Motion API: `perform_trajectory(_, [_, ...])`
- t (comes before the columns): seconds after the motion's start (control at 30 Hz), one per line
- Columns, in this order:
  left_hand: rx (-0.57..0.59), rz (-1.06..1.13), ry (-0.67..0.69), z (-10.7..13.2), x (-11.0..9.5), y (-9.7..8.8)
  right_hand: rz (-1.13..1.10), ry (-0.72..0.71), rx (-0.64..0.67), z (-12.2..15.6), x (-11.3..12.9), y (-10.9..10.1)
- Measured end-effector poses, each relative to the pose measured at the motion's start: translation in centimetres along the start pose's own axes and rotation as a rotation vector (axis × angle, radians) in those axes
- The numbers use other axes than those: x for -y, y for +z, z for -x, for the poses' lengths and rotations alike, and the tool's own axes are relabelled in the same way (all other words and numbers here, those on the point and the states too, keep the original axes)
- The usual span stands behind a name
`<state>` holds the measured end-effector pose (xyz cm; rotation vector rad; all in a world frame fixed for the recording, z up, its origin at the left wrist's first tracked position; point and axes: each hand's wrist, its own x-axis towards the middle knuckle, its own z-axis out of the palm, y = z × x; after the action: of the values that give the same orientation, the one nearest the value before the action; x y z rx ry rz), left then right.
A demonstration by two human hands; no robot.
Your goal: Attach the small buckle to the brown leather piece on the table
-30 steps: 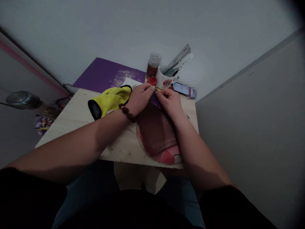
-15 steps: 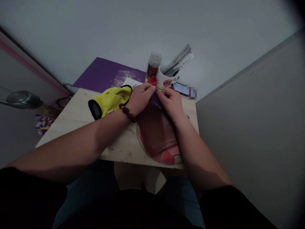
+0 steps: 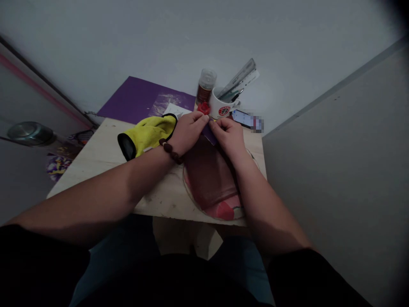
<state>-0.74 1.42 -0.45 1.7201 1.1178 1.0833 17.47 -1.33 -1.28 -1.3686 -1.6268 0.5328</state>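
My left hand (image 3: 189,131), with a dark beaded bracelet at its wrist, pinches a small purple piece (image 3: 209,135) that looks like paper. Close beside it, my right hand (image 3: 230,136) has thumb and finger closed on the same piece. The pinched edge is mostly hidden by my fingertips. Beneath both hands lies a flat brown sheet (image 3: 209,175), resting on a round pink patterned mat (image 3: 225,210). Just beyond my left fingertips is a small red object (image 3: 203,108), its kind unclear.
A yellow glove (image 3: 145,133) with black cuff lies left. Behind are a clear-topped bottle (image 3: 206,85), a white mug (image 3: 220,104) holding rulers and pens, and a phone (image 3: 242,119). A purple sheet (image 3: 128,100) covers the wooden table's (image 3: 96,157) back left; walls stand behind and right.
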Motion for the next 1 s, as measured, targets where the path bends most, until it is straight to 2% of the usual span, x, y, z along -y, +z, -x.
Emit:
perform_trajectory(0.17, [0.007,0.016,-0.02,0.04,0.19,0.07,0.033,0.01,-0.061,-0.23,0.07,-0.22])
perform_trajectory(0.4, [-0.024,0.002,0.011,-0.07,0.1,0.01,-0.007,0.006,0.052,0.0,-0.02,-0.07])
perform_trajectory(0.57, [-0.01,0.011,-0.017,0.0,0.08,0.04,0.011,0.042,-0.051,-0.31,0.07,-0.24])
perform_trajectory(0.73, [-0.023,0.026,0.002,0.02,0.03,-0.01,0.003,0.011,0.048,-0.14,-0.15,0.03])
perform_trajectory(0.87, [-0.008,0.027,-0.009,0.04,-0.09,-0.08,-0.003,0.039,-0.025,-0.07,0.14,-0.06])
perform_trajectory(1.0, [-0.019,0.021,0.021,0.08,-0.12,-0.1,-0.018,0.028,0.042,-0.05,0.41,-0.19])
